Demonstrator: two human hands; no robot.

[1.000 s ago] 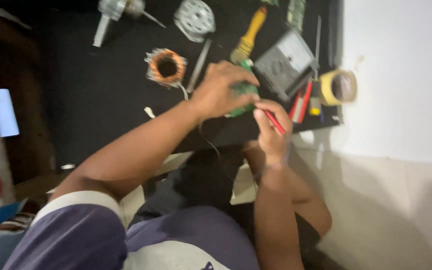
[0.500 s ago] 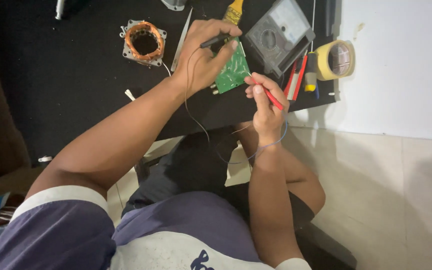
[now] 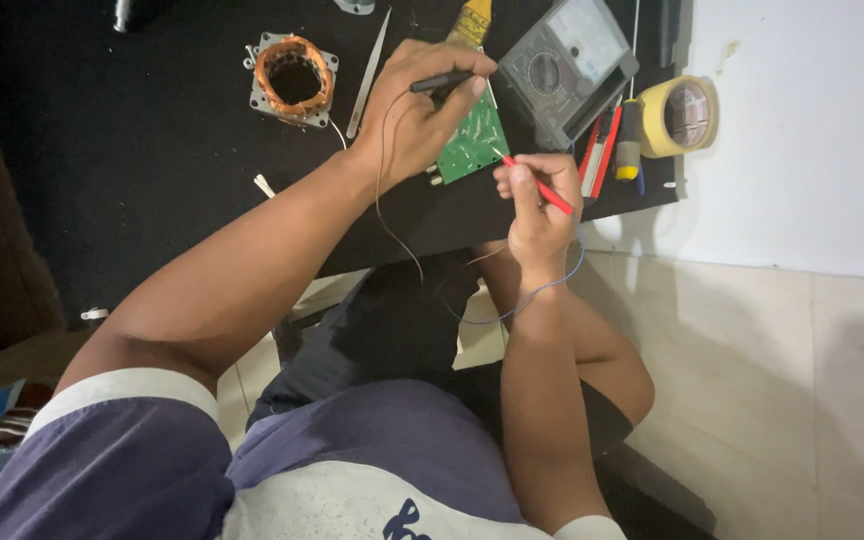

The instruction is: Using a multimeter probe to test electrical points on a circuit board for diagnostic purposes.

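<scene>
Two probes meet a green circuit board (image 3: 474, 142) above the dark worktop (image 3: 132, 170): left hand (image 3: 417, 120) fingers pinch the black probe (image 3: 442, 82) (apparently steadying the board too), right hand (image 3: 537, 205) fingers grip the red probe (image 3: 537, 183), slanting up-left to the board's right edge.

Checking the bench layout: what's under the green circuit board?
The black tabletop shows around the green circuit board. The left hand covers its left edge, hiding what lies there.
</scene>
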